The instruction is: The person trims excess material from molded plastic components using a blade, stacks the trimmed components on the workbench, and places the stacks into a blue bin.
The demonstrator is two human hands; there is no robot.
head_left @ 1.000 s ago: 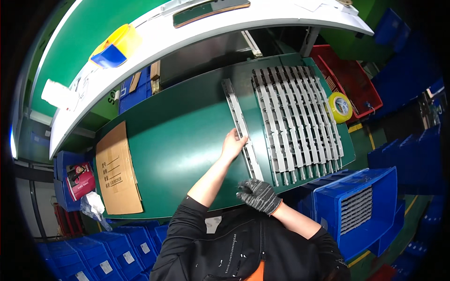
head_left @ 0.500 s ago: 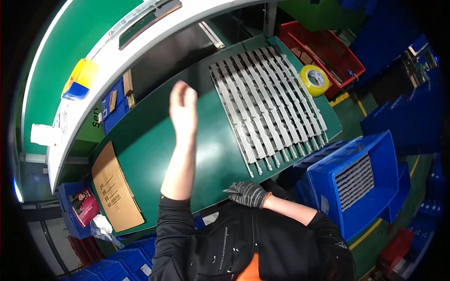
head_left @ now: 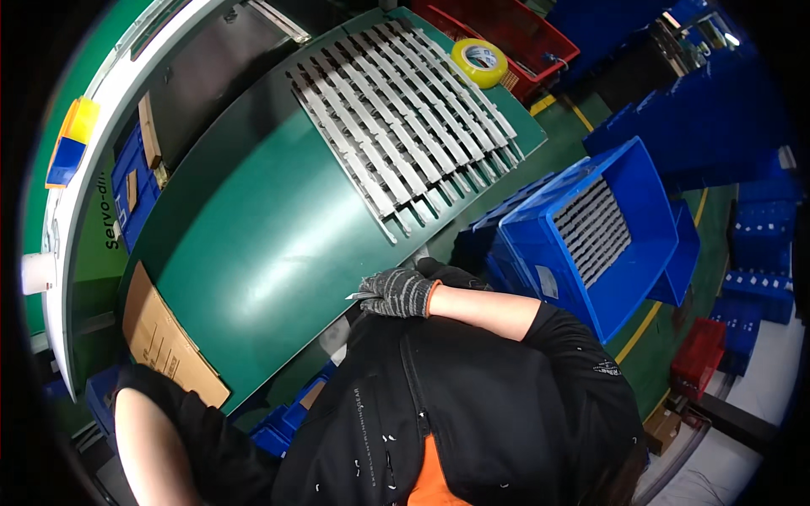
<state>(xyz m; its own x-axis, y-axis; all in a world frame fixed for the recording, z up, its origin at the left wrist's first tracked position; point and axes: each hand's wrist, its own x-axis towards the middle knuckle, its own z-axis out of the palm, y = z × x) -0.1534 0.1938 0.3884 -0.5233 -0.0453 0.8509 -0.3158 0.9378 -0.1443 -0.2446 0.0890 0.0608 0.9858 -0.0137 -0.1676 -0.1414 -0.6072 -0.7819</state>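
Right hand (head_left: 395, 293): gripping small pointed object (head_left: 359, 296) | left hand: unseen, cannot tell | blue bin (head_left: 650, 215): grey strips (head_left: 593, 232) inside

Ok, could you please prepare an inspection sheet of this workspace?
Surface: glossy green tabletop, light reflected.
Job's things: long grey strips, laid side by side on it.
Clutter: yellow round tape roll beside the strips; flat brown cardboard at left.
Hands: right hand, in grey knitted glove, grips a thin pale item; left hand out of view.
Cables: nothing clearly seen.
Surroundings: blue plastic bin holding grey parts; red plastic crate.
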